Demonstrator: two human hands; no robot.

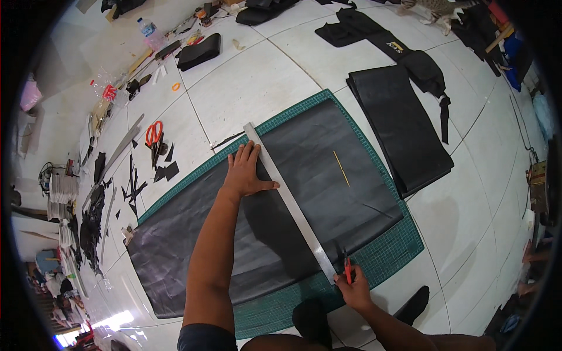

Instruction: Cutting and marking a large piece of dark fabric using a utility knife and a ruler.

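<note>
A sheet of black material (pixel 363 175) lies on a green cutting mat (pixel 404 243). Across it runs a long metal ruler (pixel 297 215). My left hand (pixel 243 172) is spread flat, its fingers near the ruler's far end and its thumb touching the ruler's edge. At the near end, my right hand (pixel 355 291) is closed around a small red-handled tool (pixel 348 270) with a thin dark tip; its exact kind is hard to make out. The fingers of that hand touch the ruler's end. A thin yellow stick (pixel 341 168) rests on the sheet to the right of the ruler.
Orange-handled scissors (pixel 154 137) and black scraps (pixel 167 171) lie left of the mat. Folded black material (pixel 398 128) sits on its right, below a black strapped item (pixel 421 67). A cat (pixel 433 10) is at the far right. My dark-covered foot (pixel 413 304) is near the mat.
</note>
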